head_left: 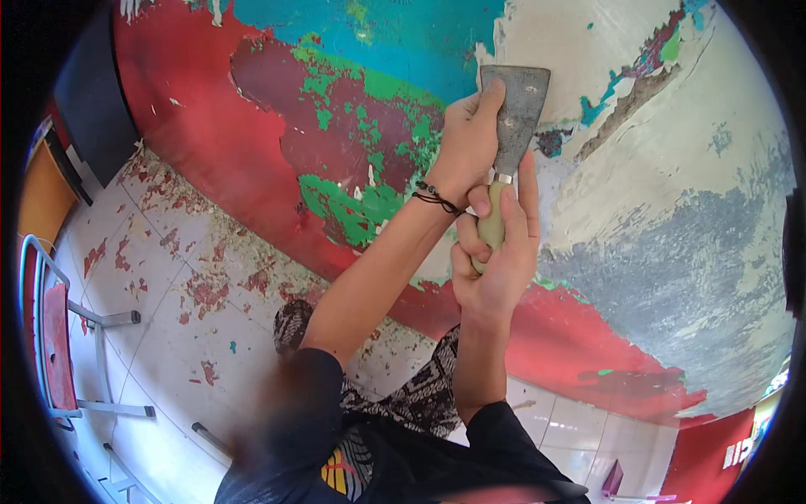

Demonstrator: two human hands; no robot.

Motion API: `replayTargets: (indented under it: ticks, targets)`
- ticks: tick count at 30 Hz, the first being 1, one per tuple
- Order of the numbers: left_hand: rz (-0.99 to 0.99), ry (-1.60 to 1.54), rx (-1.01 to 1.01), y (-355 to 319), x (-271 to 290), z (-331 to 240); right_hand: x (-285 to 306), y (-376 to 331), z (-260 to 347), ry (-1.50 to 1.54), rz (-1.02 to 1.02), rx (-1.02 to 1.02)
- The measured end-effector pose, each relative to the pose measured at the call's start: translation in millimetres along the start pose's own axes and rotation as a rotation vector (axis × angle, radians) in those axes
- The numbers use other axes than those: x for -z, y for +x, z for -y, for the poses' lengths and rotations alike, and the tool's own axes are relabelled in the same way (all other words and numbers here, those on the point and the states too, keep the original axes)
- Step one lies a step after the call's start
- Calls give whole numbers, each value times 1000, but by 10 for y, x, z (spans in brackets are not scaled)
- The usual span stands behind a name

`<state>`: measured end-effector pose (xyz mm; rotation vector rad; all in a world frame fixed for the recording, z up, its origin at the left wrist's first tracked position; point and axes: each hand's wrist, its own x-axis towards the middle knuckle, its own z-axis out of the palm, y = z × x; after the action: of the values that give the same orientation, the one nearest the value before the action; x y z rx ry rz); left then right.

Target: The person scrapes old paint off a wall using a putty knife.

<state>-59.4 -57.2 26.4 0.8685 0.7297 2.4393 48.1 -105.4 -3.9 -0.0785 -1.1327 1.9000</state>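
A metal scraper (514,126) with a wide flat blade and a pale handle (492,225) is pressed against a wall (655,218) of peeling paint. My right hand (495,252) is wrapped around the handle. My left hand (468,143) lies over the left side of the blade, fingers pushing it to the wall; a dark cord bracelet (437,198) is on that wrist. The blade's tip sits at the border between blue and green paint and bared whitish plaster.
The wall carries red (210,126), green (353,210) and blue (395,34) paint layers, with grey plaster at the right. Paint flakes litter the white tiled floor (159,277). A metal-framed chair with a red seat (59,344) stands at the left.
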Motion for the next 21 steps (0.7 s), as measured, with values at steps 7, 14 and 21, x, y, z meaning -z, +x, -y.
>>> replayTargets:
  ticks: [7, 14, 21]
  targets:
    - [17, 32, 83, 22, 38, 114, 88, -17, 7, 111, 15, -18]
    - [-7, 150, -17, 60, 63, 63, 13, 98, 12, 152, 75, -20]
    - [-11, 125, 62, 64, -13, -127, 2, 70, 62, 164, 96, -52]
